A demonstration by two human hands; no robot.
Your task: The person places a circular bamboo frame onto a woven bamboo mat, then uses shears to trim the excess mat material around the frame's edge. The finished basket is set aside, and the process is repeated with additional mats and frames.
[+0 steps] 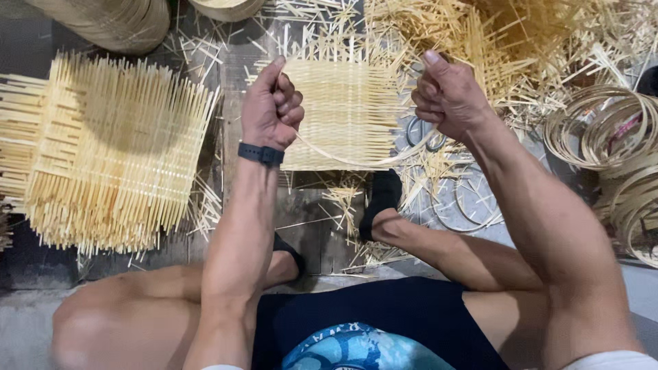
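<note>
While both hands, left [272, 109] and right [447, 97], clench a thin strip [356, 163], they hide the woven mat's [346, 113] edges.

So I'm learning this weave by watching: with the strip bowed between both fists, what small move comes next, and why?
Probably draw the thin bamboo strip taut. It sags in a loose arc below the woven mat, while the left hand and right hand each pinch an end above it.
</note>
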